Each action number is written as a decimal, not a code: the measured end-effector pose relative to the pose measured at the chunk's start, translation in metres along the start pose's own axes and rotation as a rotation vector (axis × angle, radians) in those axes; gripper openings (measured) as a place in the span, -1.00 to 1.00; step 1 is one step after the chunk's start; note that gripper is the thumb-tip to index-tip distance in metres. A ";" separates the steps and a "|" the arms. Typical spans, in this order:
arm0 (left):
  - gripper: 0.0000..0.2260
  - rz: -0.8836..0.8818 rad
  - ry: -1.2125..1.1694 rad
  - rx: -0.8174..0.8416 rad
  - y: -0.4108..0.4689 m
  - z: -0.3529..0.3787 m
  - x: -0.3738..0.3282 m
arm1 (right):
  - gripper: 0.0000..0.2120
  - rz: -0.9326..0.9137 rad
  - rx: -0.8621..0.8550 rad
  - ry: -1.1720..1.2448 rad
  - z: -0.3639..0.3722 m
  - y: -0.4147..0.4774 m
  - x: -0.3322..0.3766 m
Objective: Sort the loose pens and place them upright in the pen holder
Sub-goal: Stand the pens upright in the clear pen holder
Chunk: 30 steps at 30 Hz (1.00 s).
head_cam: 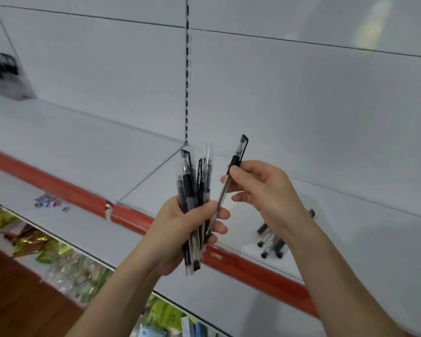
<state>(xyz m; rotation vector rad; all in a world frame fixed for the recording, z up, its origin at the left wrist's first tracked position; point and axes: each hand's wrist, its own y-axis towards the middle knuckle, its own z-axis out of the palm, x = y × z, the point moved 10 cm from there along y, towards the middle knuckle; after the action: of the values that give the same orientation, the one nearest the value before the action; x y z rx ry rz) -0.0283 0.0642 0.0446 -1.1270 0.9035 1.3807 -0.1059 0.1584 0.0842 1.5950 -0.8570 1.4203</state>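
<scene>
My left hand (180, 229) grips a bundle of several black-capped clear pens (192, 186), held upright above the shelf's front edge. My right hand (260, 190) pinches a single black-capped pen (236, 161), tilted, with its lower end against the bundle in the left hand. Several more loose pens (270, 242) lie on the white shelf (107, 152), partly hidden behind my right wrist. No pen holder is in view.
The shelf has a red front strip (58, 188) and a white back panel with a slotted upright (187, 69). A lower shelf (46, 254) at the bottom left holds packaged goods. A dark blurred object (3, 66) stands at the far left.
</scene>
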 end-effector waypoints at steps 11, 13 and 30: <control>-0.92 0.077 -0.044 -0.313 -0.064 -0.208 -0.040 | -0.87 -0.022 0.129 0.048 0.200 0.054 0.014; -0.92 0.083 -0.084 -0.411 -0.084 -0.267 -0.048 | -0.87 -0.024 0.134 0.082 0.249 0.068 0.016; -0.86 0.129 -0.162 -0.620 -0.117 -0.569 -0.114 | -0.86 -0.152 0.223 -0.135 0.551 0.219 -0.005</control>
<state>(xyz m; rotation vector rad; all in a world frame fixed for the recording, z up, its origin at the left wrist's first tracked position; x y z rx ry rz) 0.1634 -0.4948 0.0141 -1.4002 0.4382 1.9019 -0.0618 -0.4327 0.0911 1.9002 -0.6551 1.3484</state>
